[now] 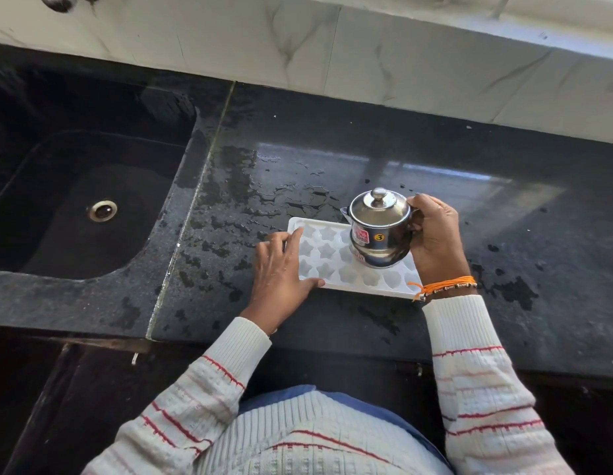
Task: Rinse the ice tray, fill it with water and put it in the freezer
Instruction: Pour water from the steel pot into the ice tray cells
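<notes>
A white ice tray (pixel 327 255) with star-shaped cups lies flat on the black counter, to the right of the sink. My left hand (pixel 281 269) grips the tray's left end, thumb along its near edge and fingers over its top. My right hand (pixel 435 238) holds a small steel jug (pixel 380 228) with a lid by its handle. The jug hangs upright over the tray's right half, spout pointing left. I cannot tell whether the cups hold water.
A black sink (pixel 92 186) with a steel drain (pixel 102 210) is sunk into the counter at left. Water patches cover the counter (pixel 250 186) around the tray. A white tiled wall (pixel 332 53) runs behind. Dark cabinet fronts lie below the counter edge.
</notes>
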The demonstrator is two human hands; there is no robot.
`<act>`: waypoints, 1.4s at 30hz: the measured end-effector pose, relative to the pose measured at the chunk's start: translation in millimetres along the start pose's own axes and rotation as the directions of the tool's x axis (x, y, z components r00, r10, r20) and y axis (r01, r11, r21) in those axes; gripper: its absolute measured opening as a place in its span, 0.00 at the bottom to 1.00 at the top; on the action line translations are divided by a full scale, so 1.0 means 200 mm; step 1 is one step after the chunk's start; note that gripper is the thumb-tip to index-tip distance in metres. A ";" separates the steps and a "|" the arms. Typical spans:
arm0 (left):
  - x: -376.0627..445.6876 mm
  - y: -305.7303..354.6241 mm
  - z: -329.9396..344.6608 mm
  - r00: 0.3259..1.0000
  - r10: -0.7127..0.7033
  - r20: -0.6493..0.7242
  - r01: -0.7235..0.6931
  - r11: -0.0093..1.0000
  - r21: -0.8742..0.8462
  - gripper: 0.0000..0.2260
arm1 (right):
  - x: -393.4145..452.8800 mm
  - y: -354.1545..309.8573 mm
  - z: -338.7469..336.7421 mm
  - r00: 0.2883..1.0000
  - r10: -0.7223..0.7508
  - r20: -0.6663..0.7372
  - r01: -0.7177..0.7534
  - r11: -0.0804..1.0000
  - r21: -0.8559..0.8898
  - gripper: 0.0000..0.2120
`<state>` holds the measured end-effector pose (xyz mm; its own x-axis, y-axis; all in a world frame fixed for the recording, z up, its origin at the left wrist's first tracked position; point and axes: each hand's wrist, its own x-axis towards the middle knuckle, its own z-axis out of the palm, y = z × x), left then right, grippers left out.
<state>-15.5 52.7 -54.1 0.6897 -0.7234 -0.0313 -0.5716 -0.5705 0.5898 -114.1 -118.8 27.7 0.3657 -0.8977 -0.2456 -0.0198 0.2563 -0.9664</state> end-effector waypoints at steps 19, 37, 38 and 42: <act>-0.04 0.08 0.01 0.993 0.101 0.069 -0.102 0.995 0.015 0.29 | -0.01 -0.03 -0.11 0.997 -0.009 -0.073 0.013 0.998 0.054 0.15; -0.05 0.09 0.01 0.992 0.091 0.085 -0.091 0.996 0.004 0.26 | -0.01 -0.03 -0.12 0.994 0.012 -0.109 -0.021 0.997 -0.080 0.11; -0.05 0.09 0.01 0.992 0.091 0.084 -0.092 0.996 0.003 0.26 | -0.01 -0.04 -0.12 0.994 0.012 -0.111 -0.021 0.996 -0.086 0.12; -0.04 0.10 0.01 0.992 0.093 0.085 -0.094 0.996 0.005 0.25 | -0.01 -0.04 -0.11 0.994 -0.002 -0.111 -0.010 0.994 -0.109 0.12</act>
<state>-33.2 46.8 -44.0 0.5930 -0.8039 -0.0451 -0.6362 -0.5021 0.5857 -135.8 -127.5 33.5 0.2604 -0.9324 -0.2505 -0.1247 0.2248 -0.9664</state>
